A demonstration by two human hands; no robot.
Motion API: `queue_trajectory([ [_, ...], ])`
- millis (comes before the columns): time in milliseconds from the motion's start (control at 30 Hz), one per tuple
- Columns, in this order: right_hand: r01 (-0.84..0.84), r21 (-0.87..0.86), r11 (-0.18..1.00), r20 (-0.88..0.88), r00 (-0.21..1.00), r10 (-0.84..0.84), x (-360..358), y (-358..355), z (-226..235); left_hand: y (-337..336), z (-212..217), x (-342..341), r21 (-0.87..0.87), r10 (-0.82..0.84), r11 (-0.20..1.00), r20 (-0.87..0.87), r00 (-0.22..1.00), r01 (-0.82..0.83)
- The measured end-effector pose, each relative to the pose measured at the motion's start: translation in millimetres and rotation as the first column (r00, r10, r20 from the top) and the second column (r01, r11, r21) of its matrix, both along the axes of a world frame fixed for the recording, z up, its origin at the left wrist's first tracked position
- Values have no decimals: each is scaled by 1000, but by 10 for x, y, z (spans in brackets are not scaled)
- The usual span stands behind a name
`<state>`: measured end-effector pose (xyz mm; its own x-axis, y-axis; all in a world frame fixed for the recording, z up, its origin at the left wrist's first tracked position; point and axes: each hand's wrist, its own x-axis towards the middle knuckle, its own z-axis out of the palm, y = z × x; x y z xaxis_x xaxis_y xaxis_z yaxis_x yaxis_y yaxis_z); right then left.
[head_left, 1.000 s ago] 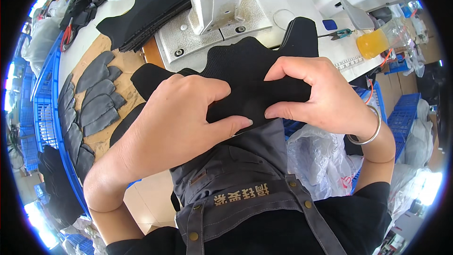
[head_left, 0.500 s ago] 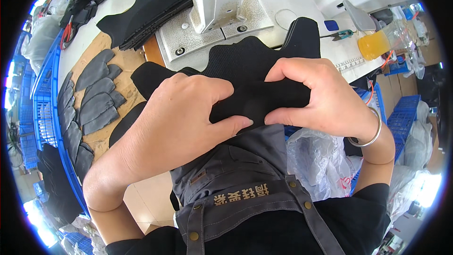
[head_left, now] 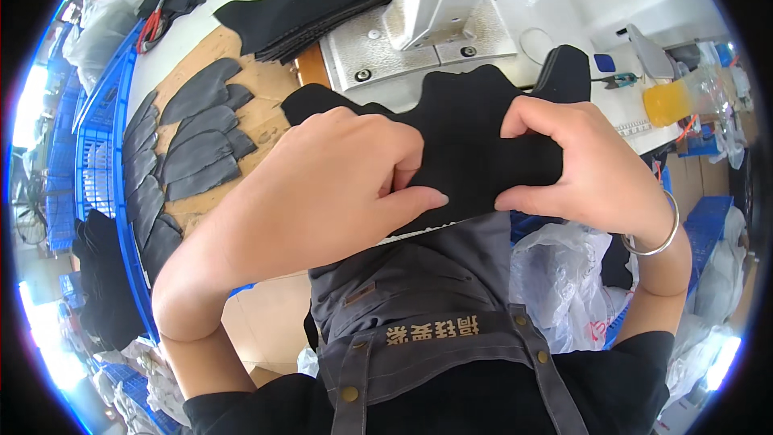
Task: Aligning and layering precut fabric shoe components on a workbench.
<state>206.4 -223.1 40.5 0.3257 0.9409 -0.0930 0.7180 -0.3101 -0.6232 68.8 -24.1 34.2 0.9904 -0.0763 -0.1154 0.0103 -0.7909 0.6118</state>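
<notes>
Black fabric pieces (head_left: pixel 475 121) with a wavy cut edge lie in front of me, at the near side of the machine table. My left hand (head_left: pixel 346 169) rests on their left part with curled fingers, the thumb pointing right along the near edge. On the right side, my right hand (head_left: pixel 580 161) grips the fabric between thumb and fingers. The cloth between the two hands looks fairly flat. Just beyond it stands a white sewing machine (head_left: pixel 435 8) on a metal base.
A stack of black cut pieces (head_left: pixel 314 4) lies at the far left. Grey cut pieces (head_left: pixel 201 129) overlap on brown cardboard, with red-handled scissors (head_left: pixel 151 28) beyond. To the right are thread snips (head_left: pixel 618 80) and a bottle of yellow liquid (head_left: pixel 668 103). A clear plastic bag (head_left: pixel 555 282) hangs below.
The fabric between my hands was bunched into a fold and now lies flatter. Both hands still hold it. The whole view has shifted, so the scene sits farther right.
</notes>
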Motion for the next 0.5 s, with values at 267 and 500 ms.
queue_trajectory([
  [267,-2,96,995,77,997,-5,-20,-14,-114,21,-60,-35,-1,-16,1000,66,998,16],
  [500,51,-42,998,-9,999,-52,-38,-3,-15,-61,-71,-119,54,22,998,95,995,-27],
])
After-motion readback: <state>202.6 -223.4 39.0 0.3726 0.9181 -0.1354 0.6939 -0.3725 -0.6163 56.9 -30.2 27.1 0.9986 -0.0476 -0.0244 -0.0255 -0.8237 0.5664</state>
